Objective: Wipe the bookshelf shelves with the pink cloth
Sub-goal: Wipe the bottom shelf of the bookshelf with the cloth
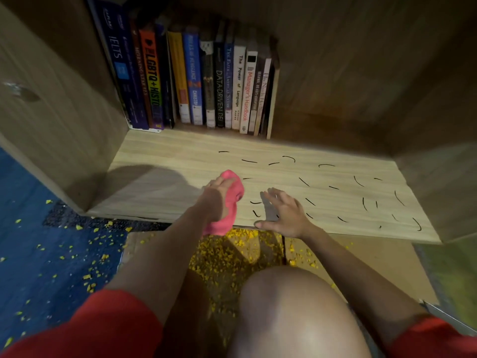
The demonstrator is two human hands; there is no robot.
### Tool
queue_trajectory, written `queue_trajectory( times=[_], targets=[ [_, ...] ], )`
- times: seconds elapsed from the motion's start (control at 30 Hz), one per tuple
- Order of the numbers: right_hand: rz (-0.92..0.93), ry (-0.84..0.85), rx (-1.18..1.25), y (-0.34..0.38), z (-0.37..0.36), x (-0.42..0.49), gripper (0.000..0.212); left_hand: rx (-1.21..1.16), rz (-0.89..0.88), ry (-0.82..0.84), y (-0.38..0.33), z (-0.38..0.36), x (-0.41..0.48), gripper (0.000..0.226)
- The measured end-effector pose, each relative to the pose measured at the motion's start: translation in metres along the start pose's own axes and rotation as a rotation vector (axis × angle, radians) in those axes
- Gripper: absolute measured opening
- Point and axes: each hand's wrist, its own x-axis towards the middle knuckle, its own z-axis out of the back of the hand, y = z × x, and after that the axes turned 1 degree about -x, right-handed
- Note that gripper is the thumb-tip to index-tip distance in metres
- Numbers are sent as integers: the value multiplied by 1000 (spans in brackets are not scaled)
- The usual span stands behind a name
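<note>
Shelf of pale wood-grain laminate [167, 156] runs left to right beneath a row of upright paperback books [206, 81]. A soft, bunched pink cloth [236, 187] sits at its front middle, trailing over the edge and clutched by the left hand [219, 191]. The right hand [286, 215] rests flat beside it, fingers splayed and holding nothing. Short black curved marks [289, 158] lie rightward, so the next sweep likely goes that way.

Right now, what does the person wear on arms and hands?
Short red sleeves cover the upper arms: the left sleeve, the right sleeve. Nothing is worn below them: the left hand and right hand have no gloves, and no watch shows.
</note>
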Motion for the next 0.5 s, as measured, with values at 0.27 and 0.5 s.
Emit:
queue_trajectory(
  times=[0.27, 0.5],
  targets=[
    [2, -19, -67, -19, -14, -6, 89, 239, 113, -2, -9, -16, 7, 59],
    [-19, -8, -87, -16, -12, -1, 90, 264, 23, -2, -16, 0, 10, 39]
  ],
)
